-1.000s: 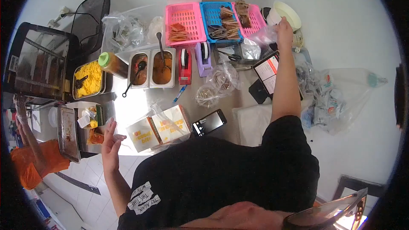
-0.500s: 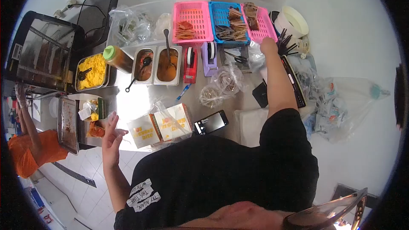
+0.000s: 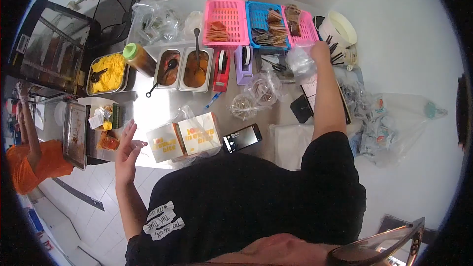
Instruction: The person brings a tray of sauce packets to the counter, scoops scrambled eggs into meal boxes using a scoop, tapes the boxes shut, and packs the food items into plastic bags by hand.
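Observation:
My left hand point(image 3: 129, 150) hangs over the counter's front edge at the left, fingers spread, with nothing in it. Right of it, two white-and-orange food boxes point(image 3: 198, 134) with yellow and orange lettering lie side by side with clear plastic film about them. A phone point(image 3: 242, 139) with its screen lit is beside the boxes. At the back right, my right hand point(image 3: 320, 50) reaches between a crumpled clear plastic bag point(image 3: 300, 64) and a bunch of dark, thin sticks point(image 3: 337, 58). Its fingers are hidden, so I cannot tell whether it grips anything.
Pink point(image 3: 224, 15) and blue point(image 3: 266, 7) baskets hold packets at the back. Sauce pans point(image 3: 199, 88), a green-capped bottle point(image 3: 140, 61) and a tray of yellow food point(image 3: 106, 75) stand left. Tape dispensers point(image 3: 243, 71) stand mid-counter. A co-worker in orange point(image 3: 42, 165) is far left.
My right hand has moved a little to the right, towards the dark sticks. My left hand stays raised and open near the boxes. The whole view has shifted slightly.

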The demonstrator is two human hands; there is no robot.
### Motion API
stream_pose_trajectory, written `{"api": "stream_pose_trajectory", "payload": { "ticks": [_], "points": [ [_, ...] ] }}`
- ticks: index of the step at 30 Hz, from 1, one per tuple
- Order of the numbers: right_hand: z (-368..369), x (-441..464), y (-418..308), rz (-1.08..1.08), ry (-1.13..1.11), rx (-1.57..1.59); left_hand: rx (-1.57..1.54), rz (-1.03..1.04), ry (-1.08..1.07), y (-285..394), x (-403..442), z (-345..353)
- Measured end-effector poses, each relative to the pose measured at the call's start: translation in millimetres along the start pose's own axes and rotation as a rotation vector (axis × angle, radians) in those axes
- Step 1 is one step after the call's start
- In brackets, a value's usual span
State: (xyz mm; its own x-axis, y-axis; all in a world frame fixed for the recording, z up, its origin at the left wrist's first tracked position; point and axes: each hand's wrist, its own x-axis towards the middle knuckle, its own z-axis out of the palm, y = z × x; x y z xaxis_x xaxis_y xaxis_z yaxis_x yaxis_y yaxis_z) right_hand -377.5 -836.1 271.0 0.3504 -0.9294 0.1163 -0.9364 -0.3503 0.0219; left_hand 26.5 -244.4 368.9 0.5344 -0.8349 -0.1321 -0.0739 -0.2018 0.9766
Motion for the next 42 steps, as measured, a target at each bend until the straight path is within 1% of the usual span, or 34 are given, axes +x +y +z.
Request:
{"api": "stream_pose_trajectory", "payload": {
  "ticks": [1,4,7,10,12,13,15,16,18,19,20,21,22,23,24,25,26,27,28,29,30,31,32,33,34,36,37,39,40,41,42],
  "points": [
    [13.6,12.2,19.6,-0.047,0.030,0.093,0.012,0.002,0.000,1.6,-0.9,-0.8],
    [-14.0,4.1,21.7,0.129,0.141,0.187,0.022,0.025,-0.009,2.9,-4.0,-4.6],
    [-49.3,-14.3,24.2,0.147,0.093,0.249,-0.010,0.064,-0.027,-6.8,-8.9,-12.8],
    [-84.2,-52.5,9.0,0.191,0.014,0.625,-0.021,0.103,-0.044,-11.2,-14.3,-19.3],
    [-103.1,-96.4,-7.8,-0.174,-0.076,0.543,-0.010,0.143,-0.075,-10.3,-18.8,-24.3],
    [-109.3,-120.7,-14.4,-0.356,-0.123,0.497,-0.062,0.115,-0.082,-11.4,-21.0,-26.3],
    [-113.1,-171.6,-22.1,-0.399,-0.230,-0.062,-0.088,0.141,-0.113,-13.9,-23.6,-30.9],
    [-103.6,-175.9,-21.8,-0.362,-0.537,-0.508,-0.099,0.147,-0.123,-14.5,-25.4,-33.0],
    [-102.2,-181.3,21.8,-0.131,-0.426,-0.307,-0.107,0.156,-0.152,-15.0,-27.1,-38.0],
    [-93.2,-182.2,22.6,-0.028,-0.372,-0.196,-0.110,0.163,-0.180,-17.9,-28.1,-40.9],
    [-117.1,-181.7,-5.9,-0.091,-0.244,-0.074,-0.107,0.179,-0.203,-18.8,-28.4,-44.0],
    [-164.3,-183.7,-43.2,-0.147,-0.110,0.051,-0.116,0.184,-0.198,-17.4,-30.8,-44.2],
    [-196.8,-201.0,-96.3,-0.181,0.124,0.245,-0.130,0.195,-0.199,-17.0,-31.9,-44.5],
    [-215.2,-223.7,-157.6,-0.204,0.361,0.436,-0.153,0.212,-0.229,-21.3,-31.3,-47.5],
    [-203.8,-240.6,-207.2,-0.234,0.468,0.791,-0.159,0.201,-0.221,-20.2,-32.6,-47.8],
    [-198.5,-274.5,-275.3,-0.162,0.246,1.384,-0.154,0.200,-0.205,-21.5,-33.0,-48.3],
    [-159.0,-291.5,-309.8,-0.296,0.124,1.043,-0.145,0.197,-0.198,-23.0,-32.4,-49.6],
    [-158.3,-313.3,-361.1,-0.527,-0.217,1.145,-0.098,0.229,-0.189,-25.2,-31.7,-51.8],
    [-113.2,-328.8,-411.0,-0.581,-0.528,1.229,-0.053,0.258,-0.182,-28.4,-33.1,-53.2],
    [-105.8,-346.3,-454.7,-0.636,-0.705,1.037,-0.011,0.261,-0.179,-25.6,-37.0,-52.0],
    [-97.6,-363.4,-485.3,-0.586,-0.814,0.941,0.032,0.263,-0.176,-22.9,-40.9,-50.9],
    [-52.2,-378.1,-509.2,-0.544,-0.861,1.097,0.074,0.236,-0.179,-14.0,-49.7,-45.7],
    [-37.7,-380.8,-519.5,-0.550,-0.904,1.165,0.118,0.208,-0.184,-8.5,-56.5,-43.5],
    [-24.0,-383.3,-529.7,-0.554,-0.950,1.232,0.195,0.292,-0.218,-13.6,-57.7,-44.9],
    [-38.8,-376.1,-534.7,-0.611,-0.995,1.203,0.188,0.286,-0.236,-16.2,-60.4,-46.0],
    [-21.0,-363.5,-551.3,-0.653,-1.107,1.169,0.168,0.275,-0.263,-18.5,-62.6,-49.7],
    [29.6,-362.0,-565.3,-0.636,-1.175,1.168,0.185,0.295,-0.263,-15.6,-63.1,-54.6],
    [72.6,-371.9,-560.8,-0.367,-1.241,1.059,0.025,0.226,-0.301,-7.4,-65.5,-61.8],
    [68.9,-372.4,-549.8,-0.331,-1.300,1.090,-0.061,0.194,-0.311,-5.7,-65.9,-63.1],
    [58.6,-370.6,-540.2,-0.294,-1.357,1.118,-0.067,0.192,-0.318,-6.0,-65.0,-63.7],
    [48.2,-372.4,-532.6,-0.290,-1.332,1.127,-0.074,0.190,-0.325,-6.7,-63.7,-63.8]
  ]
}}
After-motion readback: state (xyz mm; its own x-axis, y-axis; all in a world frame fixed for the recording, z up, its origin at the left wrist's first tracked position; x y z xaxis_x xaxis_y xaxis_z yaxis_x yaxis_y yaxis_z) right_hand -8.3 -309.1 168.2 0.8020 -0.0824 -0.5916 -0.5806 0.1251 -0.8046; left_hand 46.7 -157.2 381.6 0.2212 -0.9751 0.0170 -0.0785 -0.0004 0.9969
